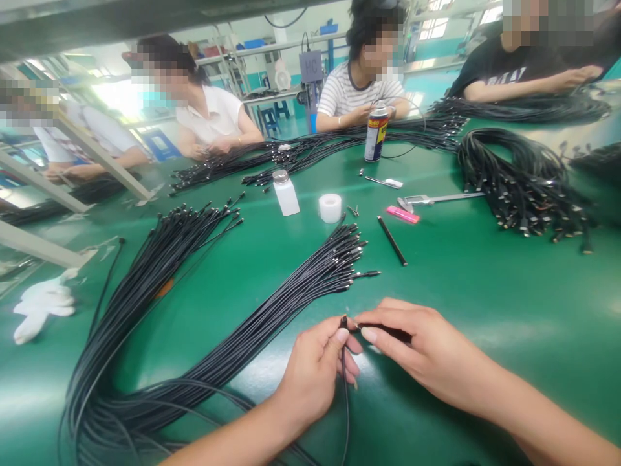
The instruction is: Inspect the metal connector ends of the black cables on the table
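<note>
Left hand (313, 366) pinching a slim, smooth black cable (345, 395), its plug (344, 321) upright; right hand (427, 340) gripping a slender dark tool (395, 332), tip right by that plug! Beside them, a sleek cable bundle (272, 315) bends U-shaped across the glossy green tabletop (490, 278).

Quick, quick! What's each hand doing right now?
Left hand: closed, pinching a black cable near its end.
Right hand: closed, holding a thin dark tool, its tip close to the cable end.
</note>
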